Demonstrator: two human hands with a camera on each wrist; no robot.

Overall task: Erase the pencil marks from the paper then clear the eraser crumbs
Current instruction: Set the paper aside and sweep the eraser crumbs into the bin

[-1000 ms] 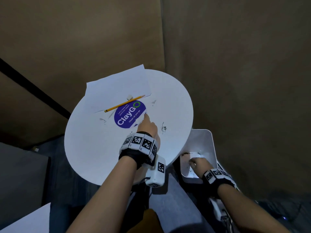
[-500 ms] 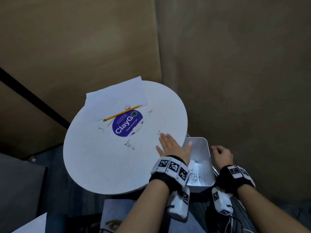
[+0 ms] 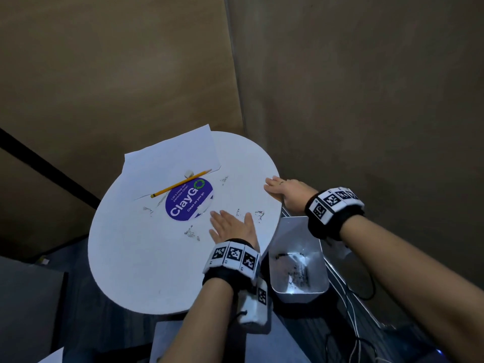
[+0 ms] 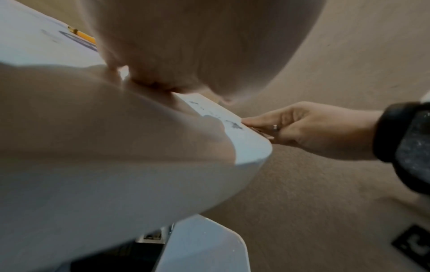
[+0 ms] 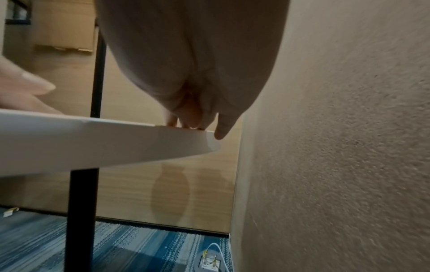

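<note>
Eraser crumbs [image 3: 259, 215] lie on the white table [image 3: 146, 258] just beside the flat, spread left hand [image 3: 230, 227], while the right hand [image 3: 285, 192] rests with straight fingers on the table edge.

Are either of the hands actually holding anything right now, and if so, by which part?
Nothing is held. The left hand lies flat, fingers straight, on the round table near eraser crumbs. The right hand rests its fingers on the table's far edge.
</note>
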